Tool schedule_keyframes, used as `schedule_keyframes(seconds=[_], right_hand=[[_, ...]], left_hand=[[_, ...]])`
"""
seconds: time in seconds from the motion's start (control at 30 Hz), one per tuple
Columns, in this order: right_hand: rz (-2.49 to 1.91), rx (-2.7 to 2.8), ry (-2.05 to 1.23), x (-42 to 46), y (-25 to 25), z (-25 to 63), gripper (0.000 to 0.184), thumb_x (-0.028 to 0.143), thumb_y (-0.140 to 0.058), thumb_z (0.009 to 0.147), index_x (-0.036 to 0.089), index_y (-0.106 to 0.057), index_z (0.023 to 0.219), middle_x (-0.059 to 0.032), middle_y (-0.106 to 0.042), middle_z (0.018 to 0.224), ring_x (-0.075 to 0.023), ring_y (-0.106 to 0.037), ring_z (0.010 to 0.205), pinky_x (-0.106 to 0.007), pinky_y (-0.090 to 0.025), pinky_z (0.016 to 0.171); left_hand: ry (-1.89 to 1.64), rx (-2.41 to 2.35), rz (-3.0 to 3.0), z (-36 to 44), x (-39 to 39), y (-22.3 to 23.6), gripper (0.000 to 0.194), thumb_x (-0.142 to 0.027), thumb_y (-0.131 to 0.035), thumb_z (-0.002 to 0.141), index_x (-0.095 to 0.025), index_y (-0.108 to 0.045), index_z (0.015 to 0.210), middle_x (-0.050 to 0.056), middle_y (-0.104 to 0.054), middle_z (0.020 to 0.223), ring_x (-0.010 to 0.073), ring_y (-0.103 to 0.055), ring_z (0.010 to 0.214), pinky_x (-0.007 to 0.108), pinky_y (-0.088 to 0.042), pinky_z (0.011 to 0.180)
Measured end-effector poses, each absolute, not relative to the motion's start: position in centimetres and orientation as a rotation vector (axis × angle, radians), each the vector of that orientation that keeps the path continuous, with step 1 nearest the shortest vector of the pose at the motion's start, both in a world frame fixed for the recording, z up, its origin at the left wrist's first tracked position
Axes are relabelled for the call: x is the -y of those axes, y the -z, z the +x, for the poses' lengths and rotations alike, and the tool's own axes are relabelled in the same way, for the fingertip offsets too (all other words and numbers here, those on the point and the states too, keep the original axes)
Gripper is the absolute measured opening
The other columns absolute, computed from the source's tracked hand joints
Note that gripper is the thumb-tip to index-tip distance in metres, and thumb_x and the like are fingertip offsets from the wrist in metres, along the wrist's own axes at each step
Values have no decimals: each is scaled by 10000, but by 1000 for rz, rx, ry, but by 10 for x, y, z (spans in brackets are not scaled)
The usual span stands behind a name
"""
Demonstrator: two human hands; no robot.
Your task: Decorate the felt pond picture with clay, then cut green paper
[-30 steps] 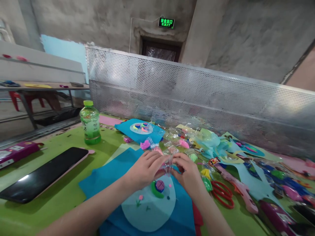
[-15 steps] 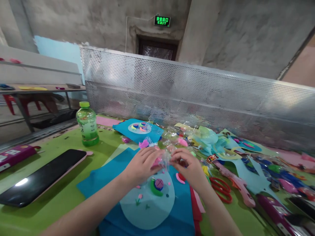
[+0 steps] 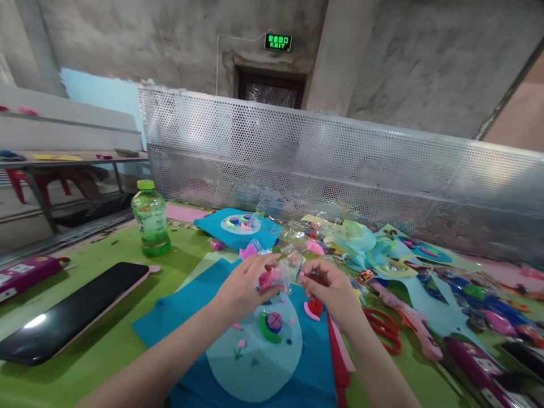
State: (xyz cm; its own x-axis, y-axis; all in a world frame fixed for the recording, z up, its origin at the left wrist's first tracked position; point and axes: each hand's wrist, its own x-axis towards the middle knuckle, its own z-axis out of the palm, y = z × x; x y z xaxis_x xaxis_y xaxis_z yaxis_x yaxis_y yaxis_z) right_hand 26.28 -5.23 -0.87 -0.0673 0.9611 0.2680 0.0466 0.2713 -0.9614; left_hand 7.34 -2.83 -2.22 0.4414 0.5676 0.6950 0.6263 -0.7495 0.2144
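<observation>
Between the thumb and fingers of my left hand (image 3: 246, 283) is a small clear plastic bag with pink clay (image 3: 270, 278) inside. My right hand (image 3: 329, 286) is close by on the right, its thumb and index finger pinched; whatever they hold is too small to name. Under both hands lies a pale blue paper oval (image 3: 255, 374) on blue sheets (image 3: 317, 362). A green clay snail with a purple-and-blue shell (image 3: 272, 323) is stuck on it, with tiny clay flowers. Below my right hand sits a red clay disc on a pink strip (image 3: 313, 309).
At left are a phone (image 3: 76, 311), a purple box (image 3: 28, 275) and a green drink bottle (image 3: 151, 218). Red-handled scissors (image 3: 385, 328), a pink tool (image 3: 410, 317), clay bags and paper scraps crowd the right. A second snail picture (image 3: 240, 224) lies behind, before a perforated metal screen (image 3: 255, 136).
My hands have drawn apart slightly, and more of the pink clay bag shows in my left hand. The red disc on its pink strip has come into view beneath my right hand.
</observation>
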Motion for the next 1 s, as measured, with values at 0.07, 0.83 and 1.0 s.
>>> schedule_keyframes(seconds=[0.07,0.83,1.0], right_hand=[[-1005,1400,-1033,52,8,263,227,344,-684,647,178,-534,685,61,-483,487,-74,-447,418,-199,-365,417],[-983,1374,-1160,50,12,255,242,400,-674,655,162,-647,689,19,-569,527,-63,-410,399,-209,-303,398],[-1017,1467,-1224,52,16,248,224,374,-710,619,161,-654,658,46,-490,476,-60,-386,422,-200,-286,415]], left_hand=[[1121,1179,-2585,70,23,18,432,-343,-602,755,-207,-428,1126,62,-633,989,209,-594,934,330,-506,754],[1204,880,-2584,82,40,23,416,-415,-582,764,-215,-448,1103,46,-627,1005,183,-565,950,329,-478,808],[1346,731,-2524,82,39,31,254,-274,-571,801,-182,-511,1029,58,-645,909,179,-589,850,322,-496,730]])
